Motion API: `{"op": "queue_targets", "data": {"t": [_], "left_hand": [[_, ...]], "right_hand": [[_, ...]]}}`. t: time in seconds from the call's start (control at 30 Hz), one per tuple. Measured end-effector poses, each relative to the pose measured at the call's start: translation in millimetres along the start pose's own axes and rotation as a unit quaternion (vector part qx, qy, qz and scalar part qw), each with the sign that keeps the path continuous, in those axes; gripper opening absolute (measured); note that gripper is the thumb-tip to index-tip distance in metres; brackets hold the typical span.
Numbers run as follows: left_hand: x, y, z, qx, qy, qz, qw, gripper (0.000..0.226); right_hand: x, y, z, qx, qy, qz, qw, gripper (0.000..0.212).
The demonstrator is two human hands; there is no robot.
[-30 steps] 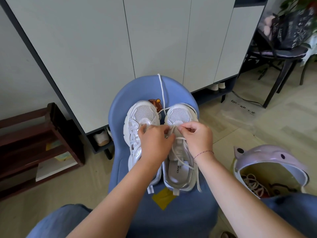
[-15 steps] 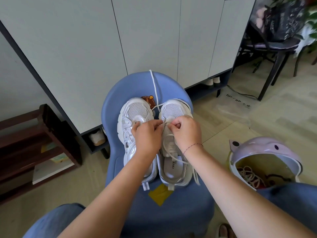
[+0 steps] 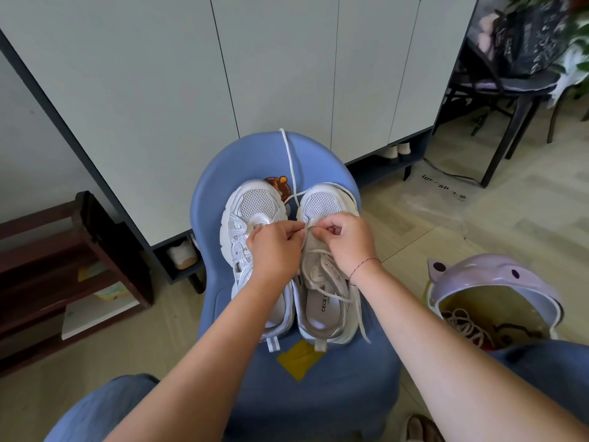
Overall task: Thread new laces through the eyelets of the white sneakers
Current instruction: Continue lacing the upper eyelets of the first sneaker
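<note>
We find the right sneaker (image 3: 322,202), beside the left sneaker (image 3: 255,205) on the blue stool (image 3: 287,403), loosely part-laced. Left hand (image 3: 275,253) and right hand (image 3: 347,240) each pinch the lace (image 3: 290,167) at its toe-end eyelets. We judge most threading remains.

Insole (image 3: 322,309) of the sneaker (image 3: 325,204) on my right: "CECE" in dark letters running lengthwise; the smaller line beside it I cannot read.
Brown sticker (image 3: 278,184) between the toes: "Good Life" along its top edge.
Clear bag (image 3: 446,191) on the floor (image 3: 497,231): dark lettering, upside down to me, not legible.
Black bag (image 3: 529,36) at upper right: white scribbled print, unreadable.
</note>
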State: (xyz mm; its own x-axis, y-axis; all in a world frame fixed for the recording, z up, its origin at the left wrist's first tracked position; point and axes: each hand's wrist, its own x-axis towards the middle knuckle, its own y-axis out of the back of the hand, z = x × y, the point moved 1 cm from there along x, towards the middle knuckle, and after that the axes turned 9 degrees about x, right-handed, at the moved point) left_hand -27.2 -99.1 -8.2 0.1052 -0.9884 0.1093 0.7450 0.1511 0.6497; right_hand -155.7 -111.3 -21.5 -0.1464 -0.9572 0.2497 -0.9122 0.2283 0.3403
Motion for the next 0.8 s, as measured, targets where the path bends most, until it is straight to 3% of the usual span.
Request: {"op": "queue_targets", "data": {"t": [0.27,0.8], "left_hand": [[3.8,-0.9,-2.4,-0.009,0.019,-0.016,1.0,0.02],[1.2,-1.2,-3.2,-0.005,0.026,-0.006,1.0,0.02]], "right_hand": [[-0.5,7.4,-2.4,0.046,-0.013,-0.031,0.998,0.005],[-10.6,-19.1,-6.6,-0.084,-0.011,0.11,0.99,0.008]]}}
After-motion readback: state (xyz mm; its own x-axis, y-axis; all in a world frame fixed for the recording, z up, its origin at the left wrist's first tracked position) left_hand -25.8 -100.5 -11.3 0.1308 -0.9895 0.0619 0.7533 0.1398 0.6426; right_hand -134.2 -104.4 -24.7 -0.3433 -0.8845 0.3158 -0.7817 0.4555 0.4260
